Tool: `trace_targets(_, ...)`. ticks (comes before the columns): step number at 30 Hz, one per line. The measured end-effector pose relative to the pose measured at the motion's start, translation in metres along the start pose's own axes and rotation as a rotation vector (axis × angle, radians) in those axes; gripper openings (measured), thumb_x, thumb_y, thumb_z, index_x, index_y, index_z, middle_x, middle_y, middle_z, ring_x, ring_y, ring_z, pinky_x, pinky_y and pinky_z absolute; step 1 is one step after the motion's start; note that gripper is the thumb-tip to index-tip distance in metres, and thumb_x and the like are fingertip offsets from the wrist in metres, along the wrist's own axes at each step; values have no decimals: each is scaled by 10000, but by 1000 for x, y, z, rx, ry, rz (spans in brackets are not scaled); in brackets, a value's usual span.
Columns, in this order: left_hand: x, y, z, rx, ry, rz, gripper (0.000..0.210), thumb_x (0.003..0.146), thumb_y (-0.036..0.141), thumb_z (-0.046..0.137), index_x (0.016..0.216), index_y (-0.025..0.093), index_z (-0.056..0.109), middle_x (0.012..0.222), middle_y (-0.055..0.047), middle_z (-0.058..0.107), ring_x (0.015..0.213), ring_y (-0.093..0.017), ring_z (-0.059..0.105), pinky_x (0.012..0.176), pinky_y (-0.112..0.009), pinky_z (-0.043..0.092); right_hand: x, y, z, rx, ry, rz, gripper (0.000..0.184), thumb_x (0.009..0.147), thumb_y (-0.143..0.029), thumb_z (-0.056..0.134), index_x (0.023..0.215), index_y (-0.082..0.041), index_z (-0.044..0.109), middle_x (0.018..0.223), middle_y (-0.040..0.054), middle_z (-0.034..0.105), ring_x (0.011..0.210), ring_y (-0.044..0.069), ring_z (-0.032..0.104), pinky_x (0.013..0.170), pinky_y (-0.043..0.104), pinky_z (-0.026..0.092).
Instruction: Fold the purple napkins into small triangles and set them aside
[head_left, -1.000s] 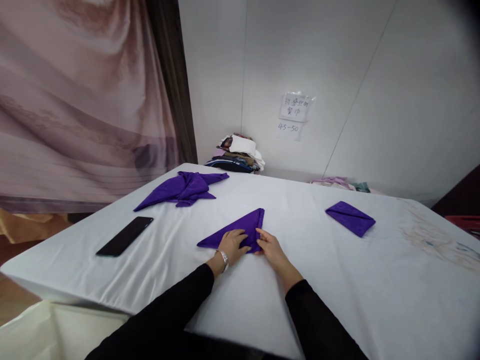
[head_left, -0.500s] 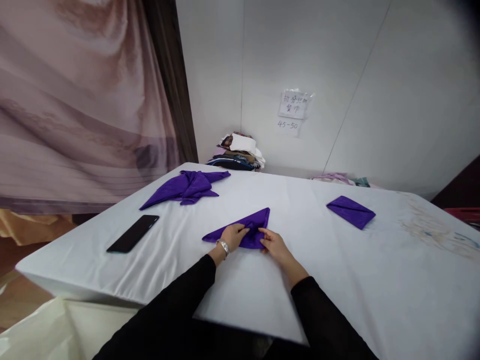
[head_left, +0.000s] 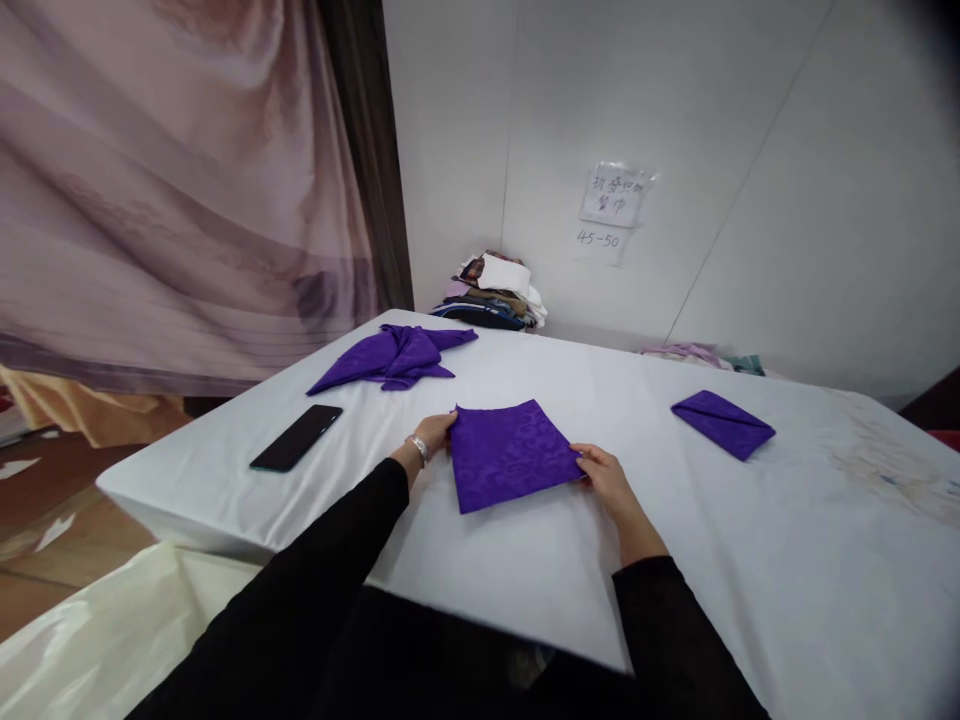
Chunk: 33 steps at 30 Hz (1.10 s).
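Note:
A purple cloth napkin [head_left: 514,455] with a faint woven pattern is spread into a folded four-sided shape over the table, between my hands. My left hand [head_left: 435,432], with a silver bracelet at the wrist, pinches its upper left corner. At the right corner, my right hand [head_left: 602,470] grips the edge between thumb and fingers. Another purple napkin [head_left: 724,422], folded flat into a neat packet, lies to the right. Farther back on the left rests a crumpled heap of purple cloth [head_left: 401,355].
A dark phone [head_left: 298,437] lies on the white-covered table [head_left: 525,580] at the left. Folded clothes [head_left: 495,290] are piled behind the far edge, below paper signs [head_left: 611,205] on the wall. A pale bin liner [head_left: 112,640] stands at the lower left, near a pink curtain [head_left: 172,180].
The napkin has gone from a narrow triangular shape to a wider four-sided one. My hands have moved apart to its opposite corners. The view has shifted slightly.

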<state>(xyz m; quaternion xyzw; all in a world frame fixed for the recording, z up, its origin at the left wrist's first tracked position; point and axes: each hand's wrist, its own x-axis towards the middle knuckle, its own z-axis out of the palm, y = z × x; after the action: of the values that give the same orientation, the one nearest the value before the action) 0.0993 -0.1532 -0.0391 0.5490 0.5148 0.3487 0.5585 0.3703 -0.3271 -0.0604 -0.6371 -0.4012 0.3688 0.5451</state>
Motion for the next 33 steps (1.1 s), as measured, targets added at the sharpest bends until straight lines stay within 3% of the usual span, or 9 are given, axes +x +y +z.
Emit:
trace_targets(3, -3, -13, 2, -1, 5, -25, 359, 739, 485, 590, 697, 129, 601, 626, -41, 626, 509, -104, 555, 527, -245, 467, 3, 12, -3, -302, 108, -135, 326, 705, -246, 481, 959, -195, 677, 773, 20, 667, 705, 182, 599, 670, 336, 487)
trace_targets(7, -1, -22, 7, 75, 54, -5, 296, 723, 433, 616, 640, 149, 602, 567, -6, 595, 495, -105, 546, 517, -234, 459, 5, 21, -2, -644, 200, -407, 348, 748, -206, 441, 1014, -204, 665, 1028, 73, 655, 970, 220, 575, 896, 400, 440)
trace_targets(11, 0, -31, 11, 176, 111, 74, 230, 709, 392, 612, 625, 178, 620, 466, 42, 524, 458, -106, 504, 495, -226, 411, 0, 20, 8, -737, 254, -634, 318, 783, -203, 436, 999, -179, 669, 1077, 111, 636, 1043, 248, 542, 949, 451, 413)
trace_targets(14, -1, -36, 13, 216, 123, 139, 223, 723, 376, 574, 609, 190, 621, 434, 54, 490, 434, -110, 477, 490, -238, 380, -9, 15, 26, -670, 172, -721, 295, 803, -192, 437, 979, -204, 673, 1025, 87, 664, 1013, 234, 568, 949, 460, 422)
trace_targets(17, -4, -38, 14, 222, 106, 195, 236, 721, 399, 556, 633, 196, 638, 455, 54, 502, 441, -113, 472, 488, -241, 359, -17, 6, 50, -545, 69, -648, 270, 815, -223, 453, 967, -219, 677, 1001, 68, 678, 982, 217, 597, 923, 438, 448)
trace_targets(21, -7, -39, 15, 199, 70, 249, 273, 702, 449, 557, 635, 196, 634, 475, 56, 500, 455, -108, 454, 478, -237, 336, -15, -13, 89, -275, -74, -421, 280, 795, -282, 516, 1028, -208, 654, 989, 68, 686, 908, 195, 634, 839, 379, 502)
trace_targets(24, -10, -40, 16, 170, 47, 270, 293, 680, 470, 567, 591, 192, 597, 460, 64, 466, 442, -99, 417, 463, -234, 313, -6, -28, 121, -95, -143, -220, 331, 749, -293, 585, 1062, -190, 622, 967, 65, 677, 825, 179, 646, 690, 318, 544)
trace_targets(28, -15, -38, 16, 130, 14, 295, 309, 652, 482, 583, 557, 189, 551, 443, 71, 429, 432, -91, 383, 447, -230, 284, 7, -40, 157, 52, -117, 30, 392, 716, -336, 641, 1074, -191, 576, 786, 18, 627, 731, 169, 642, 477, 227, 517)
trace_targets(33, -18, -35, 17, 91, -19, 348, 261, 646, 433, 584, 573, 190, 525, 490, 69, 450, 470, -89, 394, 468, -221, 309, 12, -33, 172, 185, -27, 63, 331, 683, -361, 669, 957, -198, 578, 724, -8, 590, 635, 141, 613, 452, 225, 512)
